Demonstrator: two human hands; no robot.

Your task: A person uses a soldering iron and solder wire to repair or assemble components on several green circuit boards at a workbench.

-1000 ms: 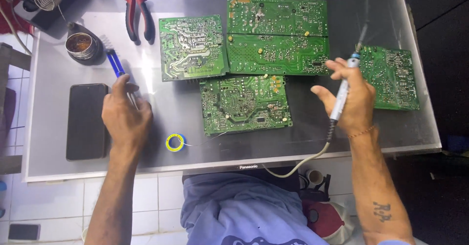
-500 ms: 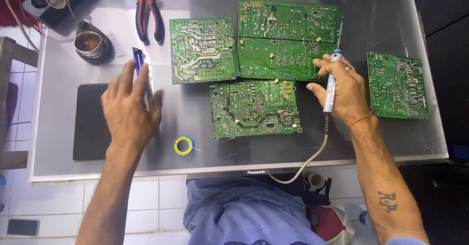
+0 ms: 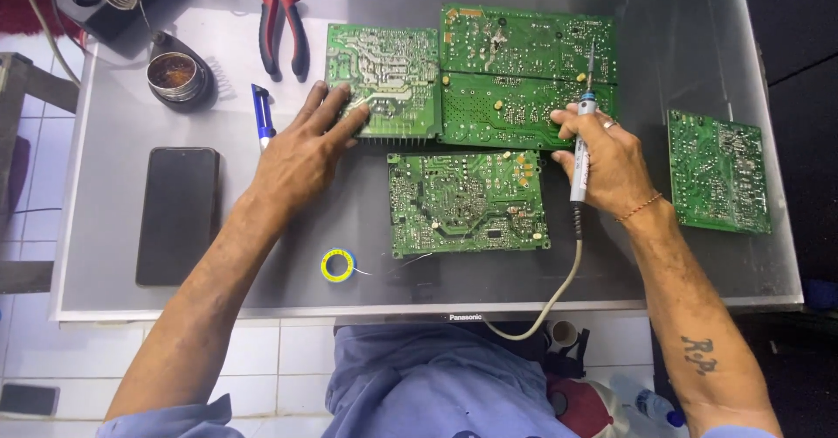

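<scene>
A person sits at a grey work surface point(image 3: 113, 228), seen from above, with five... rather four green circuit boards laid flat, copper side up, so their solder joints face the person.

The left hand point(image 3: 301, 154) lies palm down, fingers spread and nearly straight, with the fingertips pressing the near left corner of the far left board point(image 3: 384, 75). It grips nothing; the flat press looks meant to keep that board from sliding. The left forearm runs from the near left edge up toward the boards.

The right hand point(image 3: 607, 163) is closed around a soldering iron point(image 3: 583, 132), held like a pen, thumb and fingers wrapped on the pale handle. The tip points far, over the long board point(image 3: 524, 110) just right of the pressed one, though whether it touches is too fine to tell. The iron's cord hangs off the near edge, leaving the wrist free. A bracelet sits on the right wrist.

Another board point(image 3: 467, 202) lies between the hands, nearer the person, and one more point(image 3: 720, 172) sits well apart at right. Within reach lie a small spool of solder point(image 3: 338, 265), a blue-handled tool point(image 3: 262, 115), red pliers point(image 3: 281, 19), a round tin point(image 3: 175, 75) and a dark phone point(image 3: 177, 215) at left.
</scene>
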